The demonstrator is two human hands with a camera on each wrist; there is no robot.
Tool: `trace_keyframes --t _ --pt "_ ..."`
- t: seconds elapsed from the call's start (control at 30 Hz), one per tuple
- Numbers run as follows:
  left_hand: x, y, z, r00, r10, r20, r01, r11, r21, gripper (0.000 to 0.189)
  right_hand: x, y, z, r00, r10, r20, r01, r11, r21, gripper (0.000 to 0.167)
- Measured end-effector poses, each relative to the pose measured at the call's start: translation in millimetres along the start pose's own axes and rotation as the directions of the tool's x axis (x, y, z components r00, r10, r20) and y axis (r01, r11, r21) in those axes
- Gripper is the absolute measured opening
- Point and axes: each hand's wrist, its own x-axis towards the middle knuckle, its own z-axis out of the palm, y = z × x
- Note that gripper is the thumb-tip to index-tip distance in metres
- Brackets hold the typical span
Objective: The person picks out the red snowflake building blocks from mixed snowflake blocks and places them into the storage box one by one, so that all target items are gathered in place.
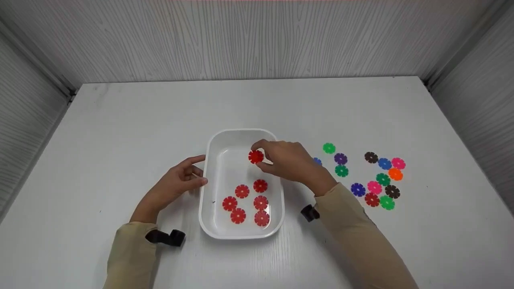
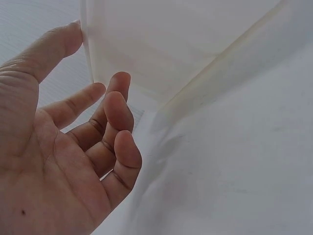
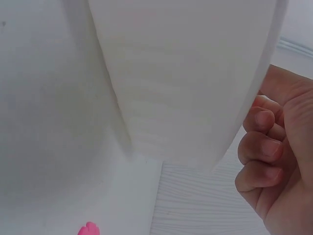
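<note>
A white tray [image 1: 212, 224] stands in the middle of the table. Over its far right part, my right hand [image 1: 292, 160] pinches a red notched plastic disc [image 1: 255, 157] between thumb and index finger. In the right wrist view the disc is hidden behind the tray wall [image 3: 181, 83], and the other fingers [image 3: 261, 149] are curled. Several more red discs [image 1: 242, 191] lie on the tray's floor in its near half. My left hand [image 1: 176, 180] touches the tray's left rim with thumb and index fingertips. The left wrist view shows its other fingers [image 2: 120, 110] loosely bent beside the tray wall.
Right of the tray lie scattered notched discs: a green disc [image 1: 329, 148], a purple disc [image 1: 340, 159], a black disc [image 1: 371, 157], an orange disc [image 1: 395, 174] and several others. Wood-grain panels [image 1: 257, 40] wall the table at the back and sides.
</note>
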Motion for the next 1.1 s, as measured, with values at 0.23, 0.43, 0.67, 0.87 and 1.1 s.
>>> trace_keyframes --t 0.23,0.43,0.67,0.87,1.1 --pt "0.1 1.9 0.2 1.0 0.005 -0.009 -0.005 1.0 0.015 0.065 2.1 0 -4 1.0 0.028 -0.006 -0.028 0.999 0.027 0.055" --pt "1.0 1.2 0.0 1.0 0.009 -0.013 -0.008 1.0 0.028 0.064 -3.4 15 -9 0.997 0.031 -0.075 -0.025 0.996 0.084 0.052" --pt "0.8 -0.7 0.7 1.0 -0.001 -0.009 0.001 0.999 0.035 0.065 -18.0 38 -15 0.992 0.003 -0.128 0.014 0.991 0.132 0.052" --pt "0.9 -1.6 0.6 1.0 -0.012 -0.008 0.013 0.999 0.041 0.066 -35.9 60 -21 0.991 0.049 -0.127 -0.024 0.982 0.188 0.051" --pt "0.4 -0.5 0.4 1.0 -0.007 -0.007 0.007 0.999 0.04 0.066 -62.1 89 -27 0.991 0.107 -0.079 -0.073 0.935 0.346 0.049"
